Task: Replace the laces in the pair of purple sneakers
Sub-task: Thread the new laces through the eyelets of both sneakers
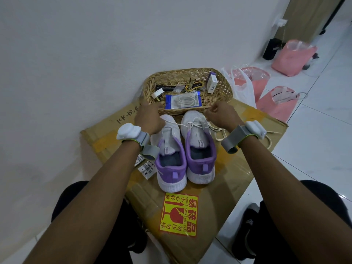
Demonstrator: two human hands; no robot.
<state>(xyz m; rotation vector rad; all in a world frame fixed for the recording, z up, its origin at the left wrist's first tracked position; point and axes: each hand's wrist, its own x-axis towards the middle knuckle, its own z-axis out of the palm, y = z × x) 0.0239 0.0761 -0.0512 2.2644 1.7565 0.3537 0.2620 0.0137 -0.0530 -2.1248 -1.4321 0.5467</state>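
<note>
Head view: two sneakers stand side by side on a cardboard box (247,168), heels at 6 o'clock and toes at 12 o'clock. The left sneaker (170,155) and right sneaker (199,147) touch along their inner sides. Both have white toes and purple heels.

The left hand (150,119) lies palm down over the toe of the left sneaker. Its fingers are stretched toward 12 o'clock as far as the basket (190,72) rim, and it holds nothing visible.

The right hand (221,114) is at 1 o'clock of the right sneaker's toe, with its fingers curled, pinching a white lace (219,130). The lace runs from the eyelets of the right sneaker and trails loose over the box toward 3 o'clock.

The basket sits at 12 o'clock of the sneakers, touching or just beside their toes. Inside it, at its 6 o'clock edge, lies a blue-edged packet (182,101) holding coiled white cord. Keys (190,86) lie at its centre.

A yellow-and-red sticker (179,214) is fixed to the box at 6 o'clock of the sneakers. Pink bags (293,58) stand on the floor at 2 o'clock, well apart from the box.
</note>
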